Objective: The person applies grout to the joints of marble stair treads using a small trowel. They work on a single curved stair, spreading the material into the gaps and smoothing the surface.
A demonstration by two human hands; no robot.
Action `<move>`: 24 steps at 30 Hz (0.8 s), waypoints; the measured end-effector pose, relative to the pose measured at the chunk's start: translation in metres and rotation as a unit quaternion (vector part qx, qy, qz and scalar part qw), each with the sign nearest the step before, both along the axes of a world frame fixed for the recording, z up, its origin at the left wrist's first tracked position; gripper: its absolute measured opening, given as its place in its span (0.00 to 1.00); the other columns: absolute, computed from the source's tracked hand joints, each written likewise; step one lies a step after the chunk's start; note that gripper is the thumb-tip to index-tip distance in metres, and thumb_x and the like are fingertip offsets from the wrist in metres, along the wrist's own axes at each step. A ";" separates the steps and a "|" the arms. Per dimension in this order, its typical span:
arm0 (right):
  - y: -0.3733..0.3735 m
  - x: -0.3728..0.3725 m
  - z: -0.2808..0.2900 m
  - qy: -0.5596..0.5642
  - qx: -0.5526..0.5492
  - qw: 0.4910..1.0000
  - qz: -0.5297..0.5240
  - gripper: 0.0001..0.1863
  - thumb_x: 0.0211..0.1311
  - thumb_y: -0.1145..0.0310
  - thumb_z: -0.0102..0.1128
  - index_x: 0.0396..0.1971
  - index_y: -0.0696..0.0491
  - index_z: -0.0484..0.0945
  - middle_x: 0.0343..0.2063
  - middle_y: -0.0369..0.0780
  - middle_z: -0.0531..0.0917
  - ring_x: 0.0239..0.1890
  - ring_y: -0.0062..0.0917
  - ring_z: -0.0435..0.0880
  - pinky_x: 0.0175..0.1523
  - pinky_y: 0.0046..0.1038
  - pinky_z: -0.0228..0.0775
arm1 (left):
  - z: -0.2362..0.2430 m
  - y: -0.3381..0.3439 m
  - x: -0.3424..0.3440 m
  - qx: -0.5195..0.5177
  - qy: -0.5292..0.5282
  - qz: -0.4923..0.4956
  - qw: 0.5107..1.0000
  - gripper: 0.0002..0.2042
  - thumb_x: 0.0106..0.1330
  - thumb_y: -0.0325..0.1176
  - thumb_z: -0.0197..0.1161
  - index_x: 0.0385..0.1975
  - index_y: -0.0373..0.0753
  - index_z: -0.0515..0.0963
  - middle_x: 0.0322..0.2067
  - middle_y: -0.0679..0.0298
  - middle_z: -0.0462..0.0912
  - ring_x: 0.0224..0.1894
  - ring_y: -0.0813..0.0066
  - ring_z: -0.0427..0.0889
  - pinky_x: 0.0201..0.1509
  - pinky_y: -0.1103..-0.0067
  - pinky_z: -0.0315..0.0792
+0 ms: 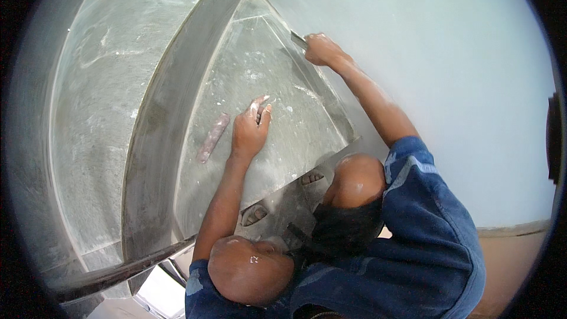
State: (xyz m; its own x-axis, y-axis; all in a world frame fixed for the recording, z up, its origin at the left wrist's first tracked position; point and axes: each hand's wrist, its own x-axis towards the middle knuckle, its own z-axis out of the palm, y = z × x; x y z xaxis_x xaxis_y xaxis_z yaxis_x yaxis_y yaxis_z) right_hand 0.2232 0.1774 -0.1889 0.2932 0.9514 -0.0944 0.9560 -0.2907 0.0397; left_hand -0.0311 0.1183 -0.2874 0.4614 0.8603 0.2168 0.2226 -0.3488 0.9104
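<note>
My right hand (pixel 325 51) is closed round a scraper (pixel 299 39) with a flat grey blade; its handle is hidden in my fist. The blade is at the pale wall (pixel 425 77), just above the strip along its foot. My left hand (pixel 250 129) is over the grey stone step (pixel 277 130), holding nothing, with thumb and forefinger apart and white paste on the fingertips. Left of that hand, a mauve, whitish-smeared oblong piece (pixel 213 137) lies on the step; I cannot tell its kind.
A dark upright riser (pixel 162 106) borders the step on the left, with another grey slab (pixel 112 100) beyond it. My bent knees (pixel 251 270) and sandalled feet (pixel 254 215) are at the step's near edge. White specks dot the stone.
</note>
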 end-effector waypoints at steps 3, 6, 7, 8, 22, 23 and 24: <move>0.012 0.014 -0.025 -0.033 0.031 0.999 0.029 0.15 0.49 0.74 0.51 0.38 0.60 0.80 0.37 0.54 0.81 0.45 0.44 0.80 0.50 0.41 0.73 | 0.004 -0.002 0.001 -0.034 0.014 -0.016 0.999 0.16 0.67 0.36 0.53 0.50 0.35 0.73 0.27 0.55 0.82 0.33 0.67 0.83 0.40 0.75 0.73; 0.011 0.009 -0.036 -0.021 0.021 0.999 0.026 0.14 0.49 0.74 0.52 0.36 0.60 0.80 0.37 0.54 0.81 0.45 0.45 0.80 0.50 0.40 0.73 | 0.002 -0.002 0.000 -0.024 0.009 -0.010 1.000 0.15 0.66 0.36 0.54 0.49 0.35 0.74 0.26 0.55 0.82 0.31 0.67 0.82 0.38 0.75 0.73; 0.006 0.006 -0.041 -0.022 0.022 0.999 0.019 0.14 0.49 0.74 0.52 0.35 0.60 0.80 0.37 0.54 0.81 0.45 0.45 0.80 0.50 0.40 0.73 | 0.000 0.000 0.000 -0.007 0.005 -0.002 1.000 0.15 0.66 0.35 0.54 0.48 0.34 0.75 0.25 0.54 0.81 0.28 0.65 0.82 0.35 0.74 0.72; -0.001 0.004 -0.045 -0.024 0.022 0.999 0.012 0.13 0.49 0.74 0.53 0.35 0.61 0.80 0.37 0.54 0.81 0.45 0.46 0.80 0.50 0.40 0.73 | -0.001 0.001 0.001 0.010 0.001 0.004 1.000 0.14 0.65 0.34 0.55 0.47 0.33 0.75 0.24 0.54 0.81 0.26 0.63 0.81 0.33 0.72 0.72; -0.025 -0.002 0.031 0.014 -0.037 0.998 -0.050 0.20 0.49 0.75 0.46 0.43 0.63 0.75 0.39 0.57 0.80 0.44 0.47 0.80 0.50 0.41 0.72 | 0.009 -0.004 -0.004 -0.008 0.025 0.005 1.000 0.15 0.66 0.36 0.54 0.46 0.33 0.76 0.26 0.52 0.81 0.29 0.64 0.82 0.36 0.73 0.73; -0.019 -0.006 0.031 0.017 -0.053 0.997 -0.048 0.21 0.49 0.75 0.45 0.46 0.63 0.74 0.39 0.57 0.80 0.44 0.47 0.80 0.51 0.41 0.72 | 0.007 -0.003 -0.004 -0.003 0.022 0.009 1.000 0.15 0.66 0.35 0.54 0.46 0.33 0.76 0.27 0.52 0.81 0.30 0.65 0.82 0.36 0.73 0.73; -0.017 -0.010 0.027 0.006 -0.014 0.999 -0.034 0.22 0.50 0.74 0.45 0.48 0.63 0.72 0.39 0.56 0.80 0.44 0.47 0.80 0.51 0.42 0.72 | 0.007 -0.002 -0.005 -0.003 0.016 0.006 1.000 0.14 0.66 0.35 0.54 0.46 0.33 0.76 0.27 0.52 0.81 0.30 0.65 0.83 0.36 0.73 0.73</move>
